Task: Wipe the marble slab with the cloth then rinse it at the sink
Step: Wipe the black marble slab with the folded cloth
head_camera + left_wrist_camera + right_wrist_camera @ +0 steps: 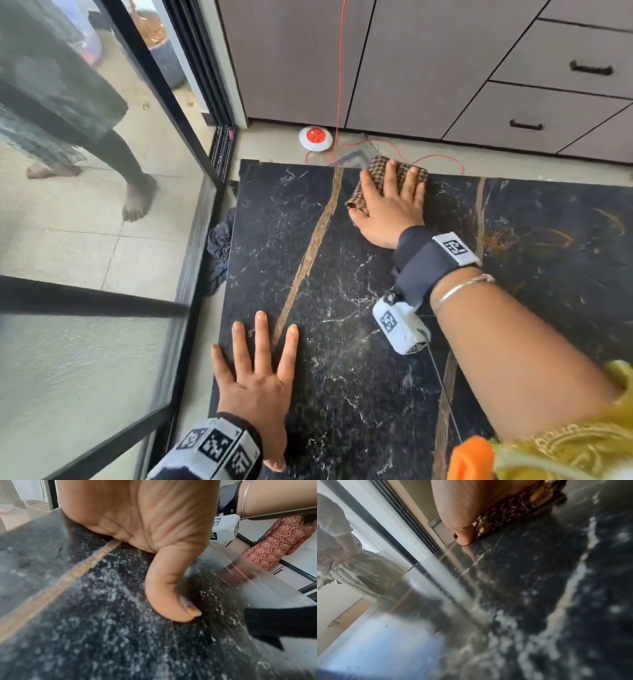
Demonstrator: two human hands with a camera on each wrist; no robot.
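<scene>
A black marble slab (342, 274) with white veins and gold streaks lies flat on the floor. At its far edge sits a brown checked cloth (378, 164); my right hand (387, 202) lies flat on it with straight fingers, pressing it down. In the right wrist view the cloth (505, 513) shows under the palm on the slab (539, 588). My left hand (260, 373) rests flat near the slab's front left edge, fingers spread. In the left wrist view my left hand (154, 540) has its thumb down on the dusty slab (85, 615).
A glass sliding door (102, 240) runs along the left; a barefoot person (137, 198) stands beyond it. A red and white socket reel (315, 138) with a red cable (339, 68) lies past the slab, before grey cabinets (445, 68). A dark rag (219, 246) lies at the slab's left side.
</scene>
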